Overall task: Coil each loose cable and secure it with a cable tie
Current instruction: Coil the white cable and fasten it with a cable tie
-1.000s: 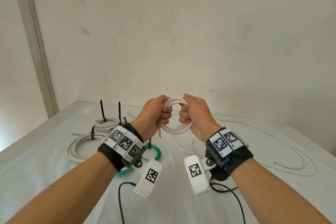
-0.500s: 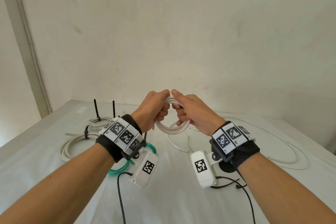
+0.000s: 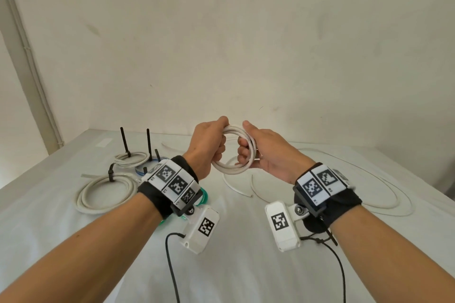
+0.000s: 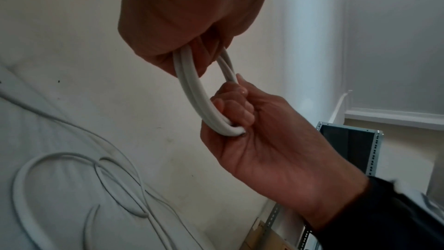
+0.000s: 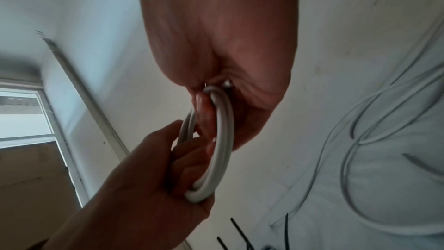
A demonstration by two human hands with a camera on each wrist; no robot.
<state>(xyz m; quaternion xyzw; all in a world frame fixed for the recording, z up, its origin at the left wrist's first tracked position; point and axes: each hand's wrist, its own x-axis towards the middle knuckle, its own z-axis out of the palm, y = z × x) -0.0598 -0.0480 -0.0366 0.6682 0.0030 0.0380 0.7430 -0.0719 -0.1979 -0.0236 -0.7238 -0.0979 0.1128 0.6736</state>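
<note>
A small coil of white cable (image 3: 235,151) is held up in the air above the table between both hands. My left hand (image 3: 209,145) grips the coil's left side, fingers curled through the ring. My right hand (image 3: 258,155) holds the right side, fingers curled round the strands. In the left wrist view the coil (image 4: 199,98) runs from my left hand (image 4: 192,26) down into my right hand (image 4: 252,130). The right wrist view shows the coil (image 5: 221,140) between my right hand (image 5: 228,54) and left hand (image 5: 156,168). No cable tie is on this coil.
On the white table (image 3: 246,265) at left lie a large white coil (image 3: 105,189) with a black tie, a smaller tied coil (image 3: 130,157) and a green coil (image 3: 203,195). Loose white cables (image 3: 369,192) spread at right. A wall stands behind.
Both hands lifted the coil a little higher. My right hand turned palm-up and shifted its hold lower on the coil's right side; the left hand kept its hold.
</note>
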